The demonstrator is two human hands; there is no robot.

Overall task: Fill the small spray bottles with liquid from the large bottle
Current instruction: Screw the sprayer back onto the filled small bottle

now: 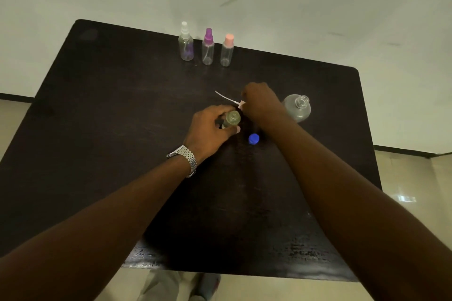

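My left hand (210,127) grips a small clear spray bottle (231,118) with its neck uncovered, standing on the dark table (122,129). Just right of it, my right hand (260,102) holds a pink spray head (241,104) whose thin white dip tube (223,96) points up and left, above the table. The large clear bottle (298,107) stands uncapped to the right of my right hand. Its blue cap (254,139) lies on the table in front of my hands.
Three small spray bottles stand in a row at the far edge: one with a white top (186,43), one with a purple top (208,47), one with a pink top (227,50). The table's near edge is below my forearms.
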